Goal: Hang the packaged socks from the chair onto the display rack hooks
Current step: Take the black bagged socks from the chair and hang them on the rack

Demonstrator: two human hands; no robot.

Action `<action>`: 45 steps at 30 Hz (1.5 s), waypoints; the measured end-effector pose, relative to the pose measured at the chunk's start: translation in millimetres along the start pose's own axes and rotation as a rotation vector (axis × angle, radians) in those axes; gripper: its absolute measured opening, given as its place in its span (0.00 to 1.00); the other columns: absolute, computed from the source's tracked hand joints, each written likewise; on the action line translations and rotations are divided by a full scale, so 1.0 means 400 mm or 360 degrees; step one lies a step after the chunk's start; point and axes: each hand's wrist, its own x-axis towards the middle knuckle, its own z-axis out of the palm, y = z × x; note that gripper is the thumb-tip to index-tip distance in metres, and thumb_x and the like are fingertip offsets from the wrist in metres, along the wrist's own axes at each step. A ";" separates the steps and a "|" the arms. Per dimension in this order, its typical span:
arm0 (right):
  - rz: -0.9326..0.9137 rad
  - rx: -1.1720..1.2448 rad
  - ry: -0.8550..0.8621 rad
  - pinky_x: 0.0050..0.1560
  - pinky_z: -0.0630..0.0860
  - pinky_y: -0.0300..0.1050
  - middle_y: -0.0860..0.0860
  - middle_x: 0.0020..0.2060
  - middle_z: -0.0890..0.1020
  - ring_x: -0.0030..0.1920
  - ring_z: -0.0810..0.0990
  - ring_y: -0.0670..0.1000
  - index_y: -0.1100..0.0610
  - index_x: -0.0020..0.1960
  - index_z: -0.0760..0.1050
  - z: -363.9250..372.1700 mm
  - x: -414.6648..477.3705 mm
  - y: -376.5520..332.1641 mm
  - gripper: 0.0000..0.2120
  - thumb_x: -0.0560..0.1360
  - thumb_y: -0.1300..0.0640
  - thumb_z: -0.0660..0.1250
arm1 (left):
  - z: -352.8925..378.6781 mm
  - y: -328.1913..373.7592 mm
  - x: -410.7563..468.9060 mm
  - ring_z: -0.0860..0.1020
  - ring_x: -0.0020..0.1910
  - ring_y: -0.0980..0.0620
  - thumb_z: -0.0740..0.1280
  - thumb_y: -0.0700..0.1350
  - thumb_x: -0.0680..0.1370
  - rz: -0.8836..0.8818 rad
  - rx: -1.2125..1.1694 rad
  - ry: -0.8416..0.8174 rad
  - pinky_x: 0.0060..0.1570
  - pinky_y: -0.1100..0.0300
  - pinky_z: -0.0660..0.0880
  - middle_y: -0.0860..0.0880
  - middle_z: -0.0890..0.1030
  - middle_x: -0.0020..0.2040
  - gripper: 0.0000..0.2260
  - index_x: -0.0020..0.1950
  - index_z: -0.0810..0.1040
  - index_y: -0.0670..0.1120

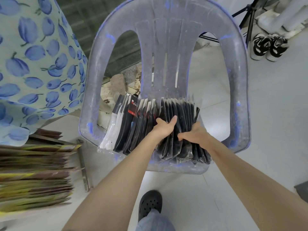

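clog [150, 204]: black, on the pale floor, nearer the viewer than the fingers [158, 121] and low in view beneath them.
left hand [164, 127]: sunk into the row of packs; its thumb lies across the top edges and its fingers curl down between the packs, gripping a bunch of dark ones.
right hand [195, 135]: just right of the left hand; its thumb hooks in front of the packs and its fingers curl round the bunch at the right end, holding it.
packaged socks [141, 127]: on edge in one row across the seat, under and to both sides of the fingers; dark packs are round the fingers, white and red-labelled ones to their left.
chair [240, 97]: scuffed pale plastic with arms; the seat is below the fingers and the slatted back just beyond them.
brown and yellow packets [33, 172]: well left of the fingers, blurred, stacked along a metal bar [82, 164]; I cannot tell whether this is the display rack.
flowered cloth [33, 64]: far left, beyond the fingers.
sneakers [270, 47]: a pair on the floor, far right, beyond the fingers.
progress: judged early. Every pack in view sits on the chair, none shows on a hook, and no hook is plainly visible. The bunch in hand looks ready to lift. Carrying it over, hanging each pack and returning for the rest are all left.
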 end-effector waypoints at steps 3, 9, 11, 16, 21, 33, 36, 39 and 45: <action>0.0016 -0.0014 0.0077 0.42 0.76 0.45 0.52 0.41 0.76 0.44 0.77 0.52 0.56 0.58 0.62 -0.014 0.002 0.013 0.31 0.59 0.60 0.73 | 0.031 0.000 0.001 0.60 0.74 0.41 0.62 0.67 0.73 0.0030 -0.0061 -0.0072 0.69 0.51 0.62 0.41 0.55 0.78 0.52 0.75 0.31 0.39; 0.0093 -0.0436 0.0114 0.33 0.68 0.43 0.50 0.36 0.71 0.39 0.73 0.51 0.57 0.54 0.62 -0.078 -0.033 0.036 0.27 0.62 0.55 0.73 | 0.114 -0.009 -0.022 0.62 0.74 0.44 0.64 0.67 0.72 0.0159 -0.0282 -0.0149 0.71 0.49 0.63 0.45 0.60 0.77 0.48 0.78 0.44 0.42; 0.0075 -0.0492 0.0148 0.33 0.68 0.43 0.51 0.37 0.73 0.38 0.73 0.51 0.57 0.54 0.64 -0.092 -0.042 0.043 0.27 0.61 0.55 0.73 | 0.117 -0.020 -0.028 0.67 0.71 0.46 0.66 0.61 0.74 0.0217 -0.0345 -0.0168 0.70 0.51 0.65 0.46 0.66 0.74 0.41 0.77 0.51 0.41; 0.0098 -0.0437 0.0154 0.36 0.69 0.44 0.52 0.37 0.73 0.42 0.73 0.54 0.58 0.55 0.64 -0.089 -0.052 0.053 0.27 0.61 0.55 0.72 | 0.039 -0.070 -0.025 0.76 0.43 0.51 0.59 0.36 0.81 0.0087 -0.0801 -0.0129 0.45 0.60 0.77 0.44 0.76 0.59 0.20 0.73 0.63 0.40; 0.0135 -0.0309 0.0098 0.45 0.72 0.48 0.52 0.41 0.73 0.47 0.73 0.56 0.59 0.62 0.61 -0.087 -0.067 0.053 0.32 0.63 0.56 0.72 | 0.009 -0.085 -0.031 0.75 0.44 0.47 0.54 0.33 0.79 -0.0014 -0.0745 -0.0045 0.40 0.55 0.78 0.40 0.75 0.55 0.20 0.71 0.61 0.41; -0.0522 -0.1033 -0.0123 0.58 0.73 0.47 0.52 0.66 0.72 0.62 0.73 0.55 0.55 0.75 0.53 0.002 -0.111 -0.021 0.46 0.66 0.38 0.70 | 0.039 0.004 -0.016 0.52 0.77 0.45 0.67 0.74 0.61 -0.0140 -0.0383 -0.0155 0.72 0.43 0.55 0.47 0.45 0.79 0.59 0.79 0.44 0.44; -0.0503 -0.0584 -0.0620 0.66 0.65 0.43 0.49 0.70 0.68 0.66 0.69 0.47 0.50 0.74 0.58 -0.059 -0.106 -0.011 0.45 0.63 0.35 0.71 | 0.053 0.000 0.001 0.58 0.75 0.42 0.71 0.70 0.62 -0.0086 -0.0375 -0.0011 0.72 0.43 0.59 0.41 0.53 0.78 0.57 0.77 0.50 0.39; -0.0303 -0.0159 -0.0723 0.70 0.62 0.48 0.47 0.68 0.71 0.67 0.70 0.48 0.48 0.71 0.64 -0.100 -0.074 0.046 0.35 0.68 0.41 0.69 | 0.070 0.001 0.017 0.65 0.72 0.39 0.75 0.64 0.62 -0.0035 -0.0368 0.0153 0.70 0.46 0.63 0.37 0.64 0.74 0.53 0.75 0.57 0.36; 0.0108 0.0573 -0.0403 0.60 0.70 0.48 0.50 0.46 0.81 0.48 0.78 0.49 0.58 0.63 0.69 -0.056 -0.031 0.121 0.17 0.78 0.50 0.59 | 0.090 -0.046 0.015 0.74 0.62 0.41 0.75 0.59 0.63 -0.0176 -0.0020 0.0506 0.55 0.51 0.74 0.42 0.74 0.65 0.43 0.69 0.61 0.41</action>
